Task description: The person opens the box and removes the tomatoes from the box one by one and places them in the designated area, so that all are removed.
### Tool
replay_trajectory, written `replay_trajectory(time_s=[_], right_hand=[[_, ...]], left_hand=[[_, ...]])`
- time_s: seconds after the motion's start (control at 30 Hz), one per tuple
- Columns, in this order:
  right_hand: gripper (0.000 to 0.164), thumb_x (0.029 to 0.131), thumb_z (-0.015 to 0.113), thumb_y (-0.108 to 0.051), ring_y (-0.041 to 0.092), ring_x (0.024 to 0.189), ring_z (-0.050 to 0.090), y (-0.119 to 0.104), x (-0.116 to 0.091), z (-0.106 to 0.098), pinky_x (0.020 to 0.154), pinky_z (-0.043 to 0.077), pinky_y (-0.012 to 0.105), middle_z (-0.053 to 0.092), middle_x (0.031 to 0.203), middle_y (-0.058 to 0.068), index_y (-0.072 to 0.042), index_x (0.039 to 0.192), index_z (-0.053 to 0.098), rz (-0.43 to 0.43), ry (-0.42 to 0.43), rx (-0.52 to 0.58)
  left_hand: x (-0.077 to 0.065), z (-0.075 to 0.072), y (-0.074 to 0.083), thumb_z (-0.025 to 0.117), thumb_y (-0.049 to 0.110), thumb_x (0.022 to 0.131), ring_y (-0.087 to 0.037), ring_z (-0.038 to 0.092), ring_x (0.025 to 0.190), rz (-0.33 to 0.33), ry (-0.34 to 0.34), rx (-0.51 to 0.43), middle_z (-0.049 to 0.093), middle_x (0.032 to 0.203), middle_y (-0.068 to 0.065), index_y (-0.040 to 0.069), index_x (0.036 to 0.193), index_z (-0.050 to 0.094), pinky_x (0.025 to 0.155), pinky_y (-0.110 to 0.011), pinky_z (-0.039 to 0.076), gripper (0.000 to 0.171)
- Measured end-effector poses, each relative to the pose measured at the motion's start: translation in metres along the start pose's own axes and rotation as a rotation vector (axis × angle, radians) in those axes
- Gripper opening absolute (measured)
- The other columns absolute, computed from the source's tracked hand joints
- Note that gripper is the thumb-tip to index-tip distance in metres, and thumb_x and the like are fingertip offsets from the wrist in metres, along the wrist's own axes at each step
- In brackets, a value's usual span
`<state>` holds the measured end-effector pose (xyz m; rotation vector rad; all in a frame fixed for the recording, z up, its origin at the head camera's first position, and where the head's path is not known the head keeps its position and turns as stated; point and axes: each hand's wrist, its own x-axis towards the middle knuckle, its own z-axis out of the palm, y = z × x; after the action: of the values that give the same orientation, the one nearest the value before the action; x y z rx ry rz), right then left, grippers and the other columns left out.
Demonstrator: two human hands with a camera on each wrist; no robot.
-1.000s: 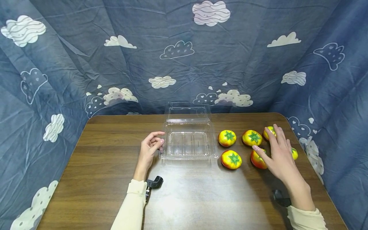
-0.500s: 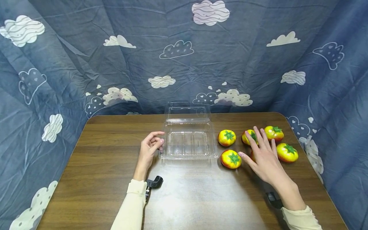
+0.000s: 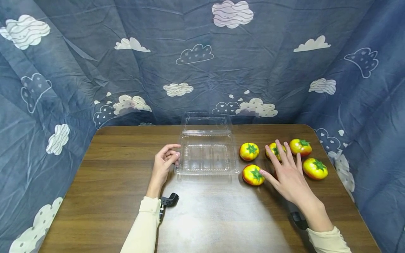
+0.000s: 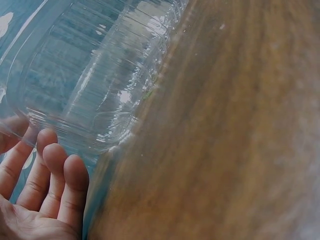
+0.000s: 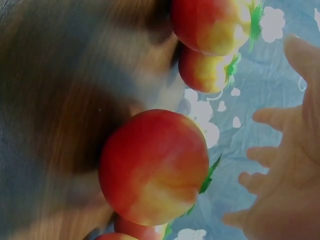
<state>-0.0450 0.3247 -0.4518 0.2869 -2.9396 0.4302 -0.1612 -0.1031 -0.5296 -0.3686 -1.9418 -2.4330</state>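
At the left rim of a clear plastic clamshell container (image 3: 207,160), its lid raised at the back, my left hand (image 3: 162,163) pinches the edge between thumb and forefinger. In the left wrist view the other fingers (image 4: 75,180) curl just below the rim. My right hand (image 3: 289,179) hovers palm down with spread fingers over red-and-yellow, tomato-like fruits with green star-shaped leaf tops. It partly covers a back fruit (image 3: 274,151) and nearly hides one under the palm. Its thumb tip overlaps the front left fruit (image 3: 253,175). A round fruit (image 5: 155,167) sits below the palm in the right wrist view.
More of these fruits stand around the right hand: one at the back left (image 3: 249,151), one at the back right (image 3: 300,147) and one at the far right (image 3: 315,168). The brown wooden table (image 3: 202,218) ends at a blue cloud-patterned curtain (image 3: 196,70).
My right hand has moved left over the fruits, uncovering the two right-hand ones and covering the middle ones. The left hand and the container have stayed put.
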Motion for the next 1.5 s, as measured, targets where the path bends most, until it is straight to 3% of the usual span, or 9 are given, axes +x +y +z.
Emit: replay_trajectory(time_s=[0.43,0.83,1.03,1.5], right_hand=[[0.101,0.087,0.076,-0.064,0.046,0.162,0.004,0.001,0.002,0.003,0.119,0.005,0.084,0.011,0.177,0.016,-0.020,0.167,0.031,-0.032,0.015,-0.078],[0.103,0.086,0.074,-0.068,0.043,0.163,0.002,-0.007,0.008,0.006,0.122,0.002,0.080,0.012,0.177,0.014,-0.022,0.167,0.031,-0.068,0.005,-0.090],[0.105,0.084,0.075,-0.069,0.044,0.163,0.003,-0.007,0.009,0.007,0.122,0.000,0.080,0.011,0.177,0.014,-0.023,0.167,0.031,-0.079,0.012,-0.087],[0.101,0.087,0.074,-0.067,0.044,0.163,0.006,-0.006,0.012,0.009,0.122,0.003,0.081,0.015,0.176,0.015,-0.022,0.166,0.033,-0.061,0.009,-0.086]], left_hand=[[0.001,-0.001,-0.001,0.068,-0.006,0.098,-0.014,0.061,0.064,0.005,-0.001,0.013,0.063,0.084,-0.023,-0.013,0.127,0.063,0.058,-0.021,0.055,0.031],[0.000,0.001,0.000,0.067,-0.007,0.098,-0.014,0.061,0.064,-0.010,-0.006,-0.021,0.065,0.083,-0.007,-0.013,0.128,0.062,0.058,-0.021,0.055,0.031],[0.000,0.000,0.000,0.067,-0.007,0.098,-0.014,0.061,0.064,0.004,-0.013,-0.013,0.065,0.083,-0.011,-0.015,0.127,0.062,0.058,-0.021,0.055,0.031],[0.003,-0.001,0.001,0.067,-0.007,0.098,-0.015,0.060,0.062,-0.003,-0.012,-0.007,0.066,0.082,-0.003,-0.012,0.127,0.064,0.057,-0.021,0.055,0.030]])
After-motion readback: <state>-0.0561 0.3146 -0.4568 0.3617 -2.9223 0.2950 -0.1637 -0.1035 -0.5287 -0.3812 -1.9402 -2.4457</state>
